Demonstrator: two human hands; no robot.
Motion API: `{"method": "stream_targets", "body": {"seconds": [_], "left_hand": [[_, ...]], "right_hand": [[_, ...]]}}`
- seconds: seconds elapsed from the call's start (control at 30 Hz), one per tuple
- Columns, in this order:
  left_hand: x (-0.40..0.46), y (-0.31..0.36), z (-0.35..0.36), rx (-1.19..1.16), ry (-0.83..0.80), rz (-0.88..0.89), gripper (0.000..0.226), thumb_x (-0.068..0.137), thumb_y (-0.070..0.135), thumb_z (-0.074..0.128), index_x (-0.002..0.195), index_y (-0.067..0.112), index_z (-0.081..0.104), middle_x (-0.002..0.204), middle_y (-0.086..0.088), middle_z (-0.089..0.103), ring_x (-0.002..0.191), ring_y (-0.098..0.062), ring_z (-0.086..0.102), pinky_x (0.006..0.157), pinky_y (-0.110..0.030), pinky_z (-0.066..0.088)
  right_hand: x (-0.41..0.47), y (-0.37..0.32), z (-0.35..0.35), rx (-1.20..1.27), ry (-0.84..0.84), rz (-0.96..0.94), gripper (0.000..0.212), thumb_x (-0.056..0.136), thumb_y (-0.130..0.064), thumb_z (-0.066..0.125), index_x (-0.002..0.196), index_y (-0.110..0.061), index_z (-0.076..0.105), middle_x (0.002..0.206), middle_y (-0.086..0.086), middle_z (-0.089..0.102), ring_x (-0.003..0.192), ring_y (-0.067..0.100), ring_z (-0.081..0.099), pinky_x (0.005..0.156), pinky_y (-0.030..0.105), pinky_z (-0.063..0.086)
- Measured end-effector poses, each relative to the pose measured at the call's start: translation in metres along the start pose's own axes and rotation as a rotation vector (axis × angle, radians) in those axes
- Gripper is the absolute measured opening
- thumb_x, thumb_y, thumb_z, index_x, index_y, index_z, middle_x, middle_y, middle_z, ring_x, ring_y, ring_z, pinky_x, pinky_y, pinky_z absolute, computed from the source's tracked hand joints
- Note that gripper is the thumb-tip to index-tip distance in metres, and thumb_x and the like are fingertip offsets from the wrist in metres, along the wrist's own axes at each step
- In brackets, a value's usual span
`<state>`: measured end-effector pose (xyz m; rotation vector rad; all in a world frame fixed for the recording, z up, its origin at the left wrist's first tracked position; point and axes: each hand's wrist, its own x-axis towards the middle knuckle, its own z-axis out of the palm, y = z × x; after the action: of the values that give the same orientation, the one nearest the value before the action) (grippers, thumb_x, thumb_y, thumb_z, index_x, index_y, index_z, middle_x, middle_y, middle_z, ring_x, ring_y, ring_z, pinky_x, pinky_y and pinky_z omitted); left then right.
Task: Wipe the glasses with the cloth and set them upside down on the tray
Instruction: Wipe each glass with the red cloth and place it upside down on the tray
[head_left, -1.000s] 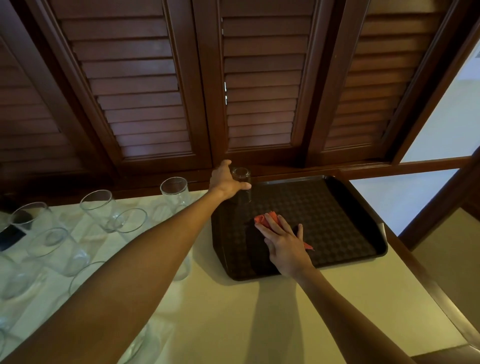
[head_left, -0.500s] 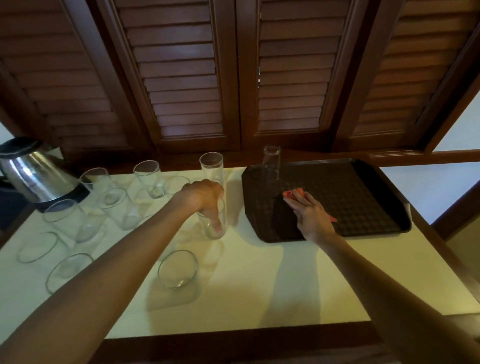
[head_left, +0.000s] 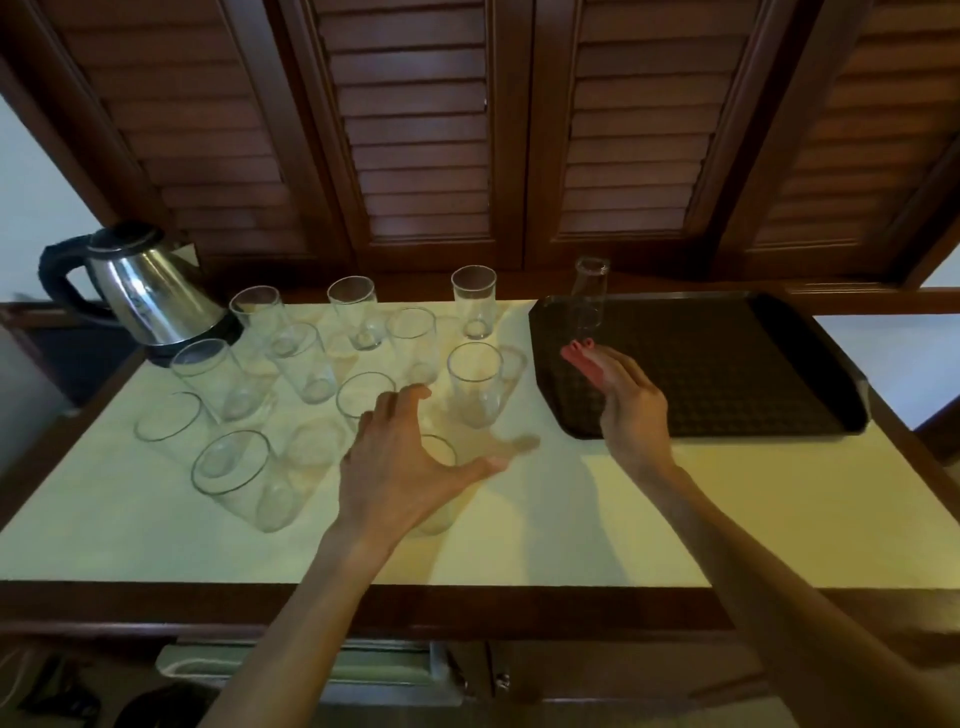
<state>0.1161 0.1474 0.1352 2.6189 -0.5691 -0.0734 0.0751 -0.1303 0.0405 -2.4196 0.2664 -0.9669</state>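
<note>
L hand (head_left: 402, 457) is hovering w/ fingers spread and relaxed over a glass (head_left: 436, 483) near the front edge of the table (head_left: 597, 525), grasping nothing; contact w/ the glass cannot be told. R hand (head_left: 631, 402) is hanging over the front-left corner of the tray (head_left: 727, 364), fingers curling round a red cloth (head_left: 579, 353) that is sticking out past the fingertips. One glass is standing upside down (head_left: 589, 301) at the tray's back-left corner. Approx. a dozen upright glasses (head_left: 475, 384) are sitting on the table's left half. A kettle (head_left: 150, 293) is standing at the back-left corner.
</note>
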Motion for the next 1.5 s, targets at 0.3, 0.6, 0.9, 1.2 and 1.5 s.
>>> {"method": "stream_targets", "body": {"seconds": [0.3,0.6,0.9,1.2,1.5], "left_hand": [[-0.011,-0.043,0.020,-0.325,-0.114,-0.120,0.087,0.054,0.036,0.103,0.126,0.020,0.057,0.114,0.005,0.069,0.104,-0.019,0.070,0.089,-0.040,0.059],[0.017,-0.009,-0.064,-1.116,-0.099,-0.062,0.078,0.055,0.016,0.098,0.123,0.015,0.062,0.110,-0.001,0.080,0.101,-0.021,0.076,0.087,-0.032,0.056],[0.004,0.036,-0.106,-1.470,-0.118,0.109,0.051,0.093,0.049,0.056,0.127,0.015,0.074,0.122,-0.008,0.077,0.115,-0.023,0.072,0.090,-0.034,0.056],[-0.019,0.043,-0.090,-1.484,-0.034,0.166,0.051,0.107,0.057,0.031,0.111,0.042,0.079,0.123,-0.004,0.077,0.121,-0.021,0.070,0.100,-0.047,0.055],[-0.011,0.031,-0.092,-1.472,-0.011,0.244,0.056,0.109,0.055,0.027,0.116,0.037,0.079,0.127,-0.005,0.075,0.126,-0.023,0.067,0.106,-0.048,0.052]], "right_hand": [[-0.060,-0.103,0.019,0.423,0.067,0.221,0.035,0.105,-0.010,0.048,0.138,-0.019,0.059,0.134,-0.015,0.057,0.121,0.002,0.055,0.094,0.019,0.053],[-0.003,-0.201,-0.037,0.824,0.147,0.387,0.035,0.106,-0.026,0.049,0.137,-0.042,0.051,0.117,-0.025,0.062,0.084,0.005,0.067,0.072,0.032,0.055],[0.013,-0.260,-0.033,0.629,0.135,-0.045,0.058,0.102,-0.026,0.054,0.156,-0.018,0.031,0.164,-0.010,0.029,0.153,0.008,0.024,0.123,0.042,0.030],[0.028,-0.281,-0.034,0.458,0.197,-0.156,0.053,0.105,-0.033,0.043,0.156,-0.025,0.029,0.169,-0.015,0.009,0.157,0.014,0.009,0.124,0.037,0.022],[0.032,-0.294,-0.035,0.434,0.113,-0.117,0.056,0.108,-0.035,0.033,0.159,-0.027,0.014,0.169,-0.018,-0.001,0.157,0.011,0.002,0.126,0.045,0.020]]}}
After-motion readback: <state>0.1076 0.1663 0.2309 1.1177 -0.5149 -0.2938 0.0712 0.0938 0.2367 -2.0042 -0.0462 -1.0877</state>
